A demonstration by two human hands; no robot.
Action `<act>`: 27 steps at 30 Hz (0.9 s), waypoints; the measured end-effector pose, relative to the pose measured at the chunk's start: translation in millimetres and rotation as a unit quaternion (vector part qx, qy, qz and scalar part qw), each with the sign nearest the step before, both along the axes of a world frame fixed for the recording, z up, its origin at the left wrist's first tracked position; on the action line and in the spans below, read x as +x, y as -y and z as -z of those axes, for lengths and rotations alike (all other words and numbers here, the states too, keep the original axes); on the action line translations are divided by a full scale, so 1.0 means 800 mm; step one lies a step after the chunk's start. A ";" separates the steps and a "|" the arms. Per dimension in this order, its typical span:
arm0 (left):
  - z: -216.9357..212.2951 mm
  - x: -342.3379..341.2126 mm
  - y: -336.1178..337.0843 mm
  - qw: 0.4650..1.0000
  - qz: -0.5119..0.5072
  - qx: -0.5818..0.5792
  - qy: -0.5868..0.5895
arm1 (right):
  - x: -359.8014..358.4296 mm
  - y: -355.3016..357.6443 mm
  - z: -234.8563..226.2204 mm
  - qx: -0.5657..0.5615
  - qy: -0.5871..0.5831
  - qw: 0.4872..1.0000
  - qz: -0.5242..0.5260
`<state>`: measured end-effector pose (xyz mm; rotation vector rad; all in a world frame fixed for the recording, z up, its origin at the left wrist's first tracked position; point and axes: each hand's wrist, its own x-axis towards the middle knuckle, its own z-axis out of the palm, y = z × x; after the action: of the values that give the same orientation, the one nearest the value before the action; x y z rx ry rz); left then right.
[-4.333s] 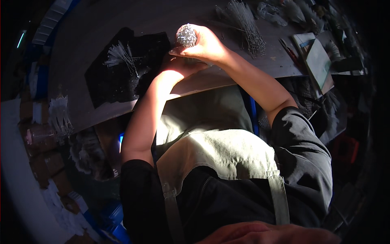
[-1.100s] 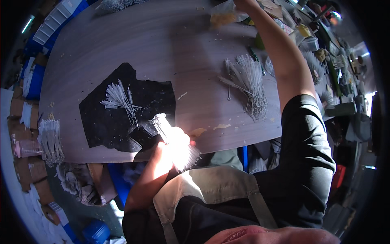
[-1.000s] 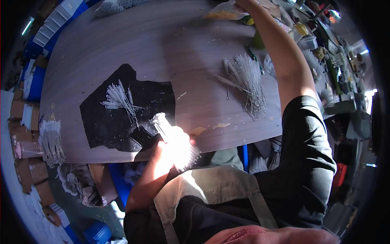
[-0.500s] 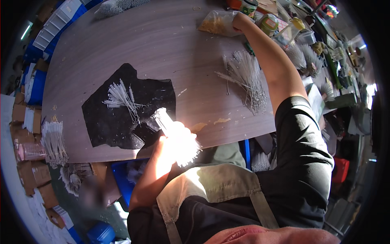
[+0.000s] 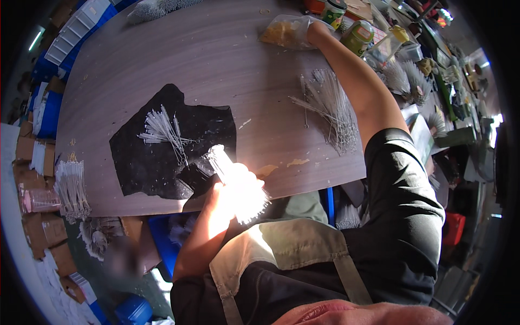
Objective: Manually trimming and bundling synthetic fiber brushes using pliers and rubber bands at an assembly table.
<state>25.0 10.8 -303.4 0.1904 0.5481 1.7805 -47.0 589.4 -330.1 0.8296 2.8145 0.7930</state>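
My left hand (image 5: 236, 183), glaring in bright sunlight, is closed around a bundle of thin wire brushes (image 5: 218, 160). The bundle's wire ends point toward the mat, and its bristle tips stick out below the hand. At the far right my outstretched right hand (image 5: 316, 33) is in the mouth of a clear plastic bag (image 5: 295, 27) with small yellowish pieces inside, perhaps rubber bands. The right fingers are hidden by the bag. A black mat (image 5: 157, 173) lies on the table under a small pile of wire brushes (image 5: 160, 129). Beneath my right forearm spreads a larger brush pile (image 5: 331, 105).
Jars (image 5: 357, 37) stand beside the bag on the table (image 5: 260, 92). More brushes lie at the left table edge (image 5: 71, 187) and the far edge (image 5: 157, 10). Cardboard boxes (image 5: 46, 230) and blue bins (image 5: 47, 116) line the left side.
My right hand has moved slightly left and down, further into the bag, and the bag has shifted a little. My left hand stays closed on the brush bundle.
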 end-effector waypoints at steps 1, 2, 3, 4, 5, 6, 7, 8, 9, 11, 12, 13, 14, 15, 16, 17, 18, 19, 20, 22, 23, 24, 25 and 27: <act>0.000 0.000 0.000 1.000 0.000 0.001 0.001 | 0.001 0.004 -0.008 -0.006 0.002 0.999 0.040; 0.000 -0.001 -0.001 1.000 0.001 0.001 0.001 | 0.005 0.007 -0.018 -0.030 0.004 0.997 0.075; -0.001 -0.001 -0.001 1.000 0.002 0.003 0.001 | 0.009 0.010 -0.028 -0.053 0.005 0.994 0.098; -0.001 -0.001 -0.001 1.000 0.002 0.003 0.000 | 0.015 0.011 -0.037 -0.076 0.007 0.990 0.122; -0.001 -0.001 -0.001 1.000 0.002 0.004 0.000 | 0.021 0.010 -0.045 -0.068 0.012 0.993 0.099; -0.001 -0.001 -0.002 1.000 0.005 0.003 0.001 | 0.027 0.009 -0.050 -0.061 0.018 0.995 0.076; -0.001 -0.001 -0.003 1.000 0.007 0.003 0.002 | 0.035 0.006 -0.055 -0.092 0.010 0.996 0.018; -0.001 -0.001 -0.004 1.000 0.008 0.003 0.002 | 0.038 0.004 -0.056 -0.159 -0.023 0.986 0.036; -0.001 -0.001 -0.004 1.000 0.010 0.005 -0.001 | 0.045 -0.003 -0.060 -0.261 -0.070 0.963 0.016; -0.001 -0.002 -0.005 1.000 0.012 0.003 -0.001 | 0.048 -0.012 -0.059 -0.361 -0.162 0.916 0.068; -0.002 -0.002 -0.005 1.000 0.012 0.004 -0.002 | 0.045 -0.016 -0.056 -0.358 -0.205 0.900 0.138; -0.002 -0.001 -0.005 1.000 0.013 0.003 -0.002 | 0.045 -0.022 -0.055 -0.353 -0.247 0.878 0.206; -0.003 -0.001 -0.004 1.000 0.013 0.004 -0.002 | 0.045 -0.027 -0.052 -0.372 -0.252 0.870 0.202; -0.003 -0.001 -0.004 1.000 0.014 0.004 -0.003 | 0.047 -0.033 -0.050 -0.390 -0.258 0.862 0.198; -0.004 -0.001 -0.003 1.000 0.016 0.004 -0.003 | 0.049 -0.037 -0.048 -0.347 -0.224 0.904 0.112; -0.004 -0.001 -0.003 1.000 0.016 0.005 -0.004 | 0.049 -0.040 -0.044 -0.289 -0.195 0.937 0.026; -0.005 -0.001 -0.003 1.000 0.018 0.004 -0.006 | 0.051 -0.042 -0.042 -0.153 -0.116 0.971 -0.143; -0.006 -0.001 -0.003 1.000 0.019 0.003 -0.007 | 0.048 -0.040 -0.038 -0.154 -0.119 0.970 -0.145; -0.006 -0.001 -0.003 1.000 0.023 0.003 -0.006 | 0.050 -0.040 -0.039 -0.156 -0.122 0.969 -0.146; -0.008 -0.001 -0.002 1.000 0.022 -0.002 -0.010 | 0.045 -0.029 -0.040 -0.361 -0.241 0.894 0.114; -0.008 -0.002 -0.002 1.000 0.023 -0.005 -0.011 | 0.045 -0.023 -0.043 -0.408 -0.281 0.843 0.208; -0.008 -0.001 -0.002 1.000 0.025 -0.007 -0.008 | 0.044 -0.017 -0.051 -0.393 -0.283 0.844 0.230; -0.009 -0.001 -0.002 1.000 0.024 -0.012 -0.011 | 0.052 -0.014 -0.062 -0.426 -0.262 0.842 0.203; -0.008 -0.001 0.000 0.999 0.024 -0.019 -0.010 | 0.065 -0.007 -0.083 -0.535 -0.195 0.816 0.098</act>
<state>24.5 10.9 -296.6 0.1927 0.5867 1.7214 4.7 595.3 -263.4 1.0356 2.7017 -1.0479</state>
